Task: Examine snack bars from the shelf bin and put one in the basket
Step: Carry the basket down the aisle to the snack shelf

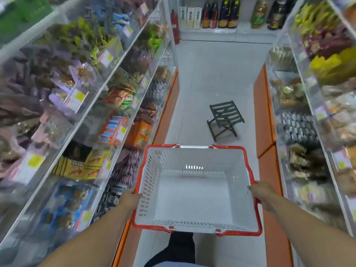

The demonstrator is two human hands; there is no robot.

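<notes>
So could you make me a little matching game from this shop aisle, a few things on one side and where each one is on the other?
Things:
1. basket
2. folding stool
3. fire extinguisher
4. dark bottles

Places:
A. on the aisle floor, ahead of the basket
B. on the shelf at the far end wall
C. held on both sides by the left hand and right hand
D. at the far end of the left shelves

Pairs: 1-C, 2-A, 3-D, 4-B

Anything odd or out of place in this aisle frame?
One thing: a dark green folding stool stands in the aisle floor ahead, in the walking path. The basket, held by the left hand and right hand, has nothing inside.
</notes>
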